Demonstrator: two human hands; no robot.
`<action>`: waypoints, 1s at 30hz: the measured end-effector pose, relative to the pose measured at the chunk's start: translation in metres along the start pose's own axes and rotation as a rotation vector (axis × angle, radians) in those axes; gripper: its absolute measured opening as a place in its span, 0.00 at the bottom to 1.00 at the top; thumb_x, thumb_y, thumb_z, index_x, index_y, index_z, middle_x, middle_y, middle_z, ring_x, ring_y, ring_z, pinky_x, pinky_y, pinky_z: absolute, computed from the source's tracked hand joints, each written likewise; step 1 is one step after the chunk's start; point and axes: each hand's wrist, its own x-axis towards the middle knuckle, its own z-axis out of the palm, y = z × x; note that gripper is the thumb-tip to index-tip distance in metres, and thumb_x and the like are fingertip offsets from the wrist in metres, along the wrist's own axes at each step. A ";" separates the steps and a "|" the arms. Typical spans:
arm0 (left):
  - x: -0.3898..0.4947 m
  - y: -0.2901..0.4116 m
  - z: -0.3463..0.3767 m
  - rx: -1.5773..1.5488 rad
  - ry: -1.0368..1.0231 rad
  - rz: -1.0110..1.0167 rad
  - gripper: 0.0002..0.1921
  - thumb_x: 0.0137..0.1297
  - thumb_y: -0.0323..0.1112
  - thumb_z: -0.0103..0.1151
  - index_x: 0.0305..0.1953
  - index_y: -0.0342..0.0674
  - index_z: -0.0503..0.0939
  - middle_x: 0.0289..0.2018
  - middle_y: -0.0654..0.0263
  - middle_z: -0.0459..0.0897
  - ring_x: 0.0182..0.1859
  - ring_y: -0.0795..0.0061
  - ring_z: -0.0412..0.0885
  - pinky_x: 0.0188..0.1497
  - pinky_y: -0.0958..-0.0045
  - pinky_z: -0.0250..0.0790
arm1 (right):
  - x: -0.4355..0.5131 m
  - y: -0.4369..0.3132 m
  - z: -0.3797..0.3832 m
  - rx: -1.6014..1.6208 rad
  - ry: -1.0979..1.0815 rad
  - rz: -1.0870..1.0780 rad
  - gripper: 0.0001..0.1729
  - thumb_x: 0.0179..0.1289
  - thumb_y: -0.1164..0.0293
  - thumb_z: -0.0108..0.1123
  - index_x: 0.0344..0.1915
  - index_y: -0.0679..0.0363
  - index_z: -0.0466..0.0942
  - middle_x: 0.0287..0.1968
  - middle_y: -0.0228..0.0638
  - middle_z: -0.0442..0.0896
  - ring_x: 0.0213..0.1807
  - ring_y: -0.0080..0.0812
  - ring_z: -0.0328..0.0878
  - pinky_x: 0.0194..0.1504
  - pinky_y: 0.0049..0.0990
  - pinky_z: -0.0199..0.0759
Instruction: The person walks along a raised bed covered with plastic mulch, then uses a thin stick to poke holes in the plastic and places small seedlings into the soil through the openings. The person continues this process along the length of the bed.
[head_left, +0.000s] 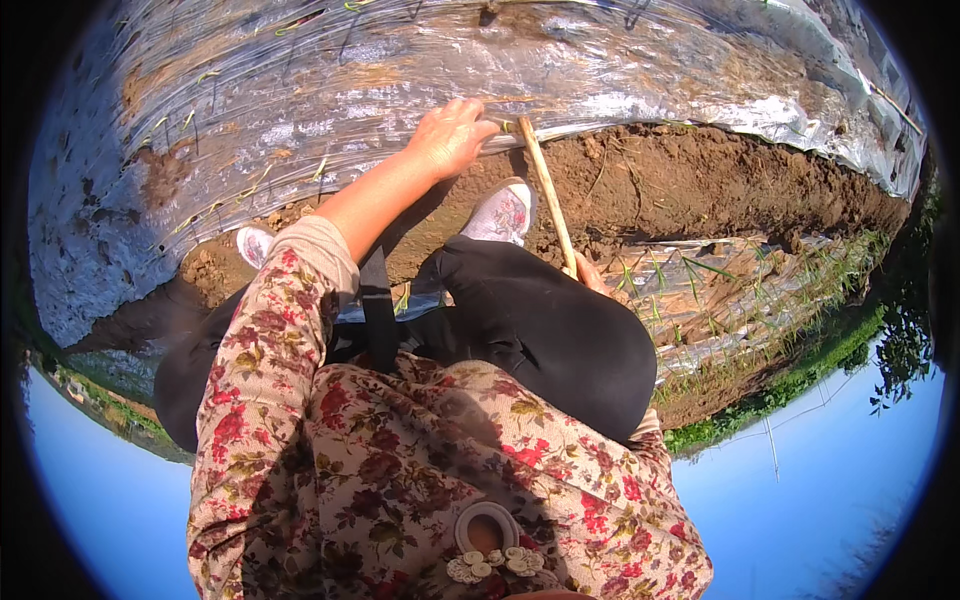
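My left hand (454, 136) reaches forward over a bed covered in clear plastic film (360, 97), close to the film's near edge. Its thumb points right, towards a small pale-green shoot (507, 127); the other fingertips are hidden under the hand. In my right hand (591, 274), partly covered by my right knee, is the lower end of a peeled wooden stick (550, 191). The stick slants up and left, and its far tip lies at the film's edge beside the shoot.
Bare brown soil (675, 172) forms a furrow along the film. My patterned shoes (501, 214) stand in it, between the beds. Right of me lies another film-covered bed with green seedlings (694, 277). Thin shoots (255, 184) poke through the film at left.
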 end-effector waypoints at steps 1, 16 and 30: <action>-0.001 -0.005 0.001 0.017 -0.005 -0.042 0.15 0.60 0.32 0.53 0.50 0.52 0.78 0.47 0.63 0.73 0.52 0.61 0.71 0.53 0.62 0.68 | -0.004 -0.004 0.006 0.004 0.009 0.007 0.21 0.62 0.69 0.62 0.54 0.61 0.74 0.39 0.35 0.79 0.36 0.24 0.74 0.37 0.24 0.69; -0.006 0.025 -0.003 0.050 -0.033 0.061 0.18 0.60 0.36 0.55 0.52 0.46 0.74 0.37 0.61 0.74 0.44 0.61 0.73 0.47 0.62 0.69 | -0.018 -0.027 -0.001 0.519 0.062 0.413 0.20 0.65 0.71 0.58 0.57 0.63 0.72 0.30 0.22 0.70 0.27 0.11 0.62 0.26 0.15 0.59; 0.007 0.027 0.002 -0.088 -0.204 -0.114 0.19 0.63 0.37 0.50 0.55 0.45 0.70 0.41 0.56 0.79 0.49 0.56 0.76 0.48 0.56 0.70 | -0.011 -0.037 0.002 0.307 0.088 0.159 0.21 0.65 0.71 0.58 0.57 0.63 0.72 0.33 0.26 0.73 0.31 0.17 0.67 0.30 0.20 0.64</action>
